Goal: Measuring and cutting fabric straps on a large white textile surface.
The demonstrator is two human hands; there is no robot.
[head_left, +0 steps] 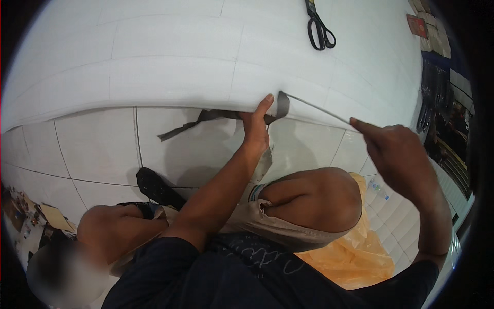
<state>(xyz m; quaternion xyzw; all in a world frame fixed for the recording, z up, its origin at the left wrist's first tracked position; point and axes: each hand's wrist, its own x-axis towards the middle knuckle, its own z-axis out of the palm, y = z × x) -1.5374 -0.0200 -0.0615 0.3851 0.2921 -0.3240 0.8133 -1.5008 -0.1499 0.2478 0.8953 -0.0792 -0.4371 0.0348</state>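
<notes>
At the white mattress's [170, 77] front edge, left hand [256, 129] fingers press the grey strap [206, 119] down; right hand [393, 149] fingertips pinch its taut end [316, 109], mid-pull; next likely needs steady tension

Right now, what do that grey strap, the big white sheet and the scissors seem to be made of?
The grey strap looks like woven fabric tape: matte, limp, curling where it hangs. The white sheet seems soft foam or padding: thick rounded edge, dull surface with shallow seams, though I can't be sure. The scissors look like dark metal, the handles perhaps plastic-coated.
</notes>
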